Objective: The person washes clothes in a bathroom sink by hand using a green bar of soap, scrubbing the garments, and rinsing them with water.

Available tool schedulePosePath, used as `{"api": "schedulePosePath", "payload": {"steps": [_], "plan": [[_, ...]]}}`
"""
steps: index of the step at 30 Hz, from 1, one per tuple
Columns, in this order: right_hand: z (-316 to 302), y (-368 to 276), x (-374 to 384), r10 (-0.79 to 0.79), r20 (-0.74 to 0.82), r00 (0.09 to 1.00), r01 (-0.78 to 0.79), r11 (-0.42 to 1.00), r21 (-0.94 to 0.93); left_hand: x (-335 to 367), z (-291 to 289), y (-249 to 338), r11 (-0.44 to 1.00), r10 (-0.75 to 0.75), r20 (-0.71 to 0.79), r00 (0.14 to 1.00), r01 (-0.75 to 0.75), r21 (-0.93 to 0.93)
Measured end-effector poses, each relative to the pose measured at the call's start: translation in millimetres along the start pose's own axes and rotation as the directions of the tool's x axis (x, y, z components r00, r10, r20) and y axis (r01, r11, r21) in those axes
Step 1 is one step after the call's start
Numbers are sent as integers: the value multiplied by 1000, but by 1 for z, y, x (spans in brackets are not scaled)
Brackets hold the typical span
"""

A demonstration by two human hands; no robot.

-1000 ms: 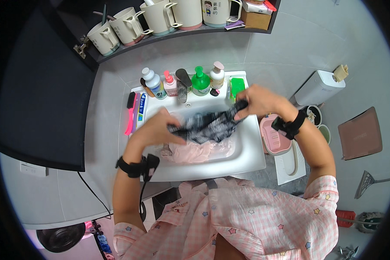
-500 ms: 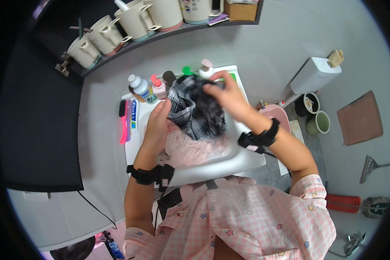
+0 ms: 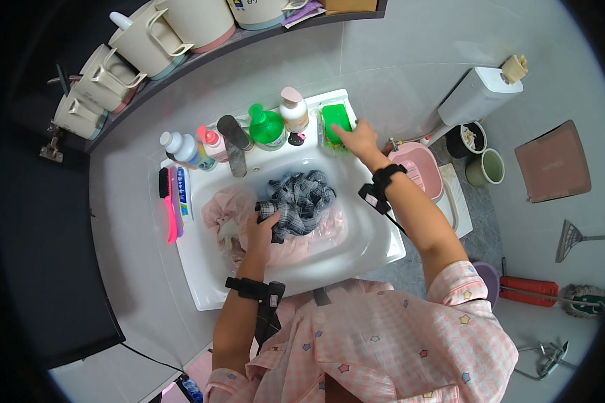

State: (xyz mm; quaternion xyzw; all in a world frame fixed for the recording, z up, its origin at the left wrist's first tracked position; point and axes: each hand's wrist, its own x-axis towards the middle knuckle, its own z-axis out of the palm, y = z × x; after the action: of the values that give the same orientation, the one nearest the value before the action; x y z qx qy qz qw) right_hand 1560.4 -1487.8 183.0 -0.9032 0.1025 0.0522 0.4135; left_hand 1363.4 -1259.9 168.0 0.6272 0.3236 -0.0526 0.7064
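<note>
Black-and-white plaid cloth [image 3: 302,205] lies bunched in the white sink [image 3: 376,235], on top of wet, pale pink cloth [image 3: 232,208]. My left hand [image 3: 259,235] is closed on the plaid cloth's near left edge. At the sink's far right corner, my right hand [image 3: 360,143] reaches over a bright green block [image 3: 336,117], which looks like soap or a sponge. Its thumb overlaps the block and the other fingers are apart from the thumb, partly hidden. Water covers part of the cloth.
Along the sink's back rim stand a green pump bottle [image 3: 267,127], a white pump bottle [image 3: 294,113], a pink-topped bottle [image 3: 212,144] and a dark brush [image 3: 235,144]. A pink hairbrush [image 3: 170,208] lies at left. Cups [image 3: 151,43] line the shelf above. A pink basin [image 3: 417,168] sits at right.
The plaid cloth has gone from between both raised hands down into the sink. My right hand has let go and moved right to the green block; my left has lowered with the cloth.
</note>
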Motion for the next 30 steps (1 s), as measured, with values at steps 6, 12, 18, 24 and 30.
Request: {"api": "schedulePosePath", "payload": {"steps": [6,12,18,24,30], "plan": [[36,-35,9,168,31,985,-153,946,-286,4,4,-11,1000,4,12,1000,-5,28],[34,-26,24,287,80,955,-249,916,-315,7,-4,-12,999,11,-133,991,-5,43],[15,16,25,99,225,969,-114,992,51,16,11,5,832,458,-271,847,-300,468],[-29,21,-41,-42,453,890,-398,414,819,25,59,2,647,336,211,918,-388,657],[-68,40,-88,-127,480,868,-485,-6,875,48,82,-39,271,-58,427,902,-398,877]]}}
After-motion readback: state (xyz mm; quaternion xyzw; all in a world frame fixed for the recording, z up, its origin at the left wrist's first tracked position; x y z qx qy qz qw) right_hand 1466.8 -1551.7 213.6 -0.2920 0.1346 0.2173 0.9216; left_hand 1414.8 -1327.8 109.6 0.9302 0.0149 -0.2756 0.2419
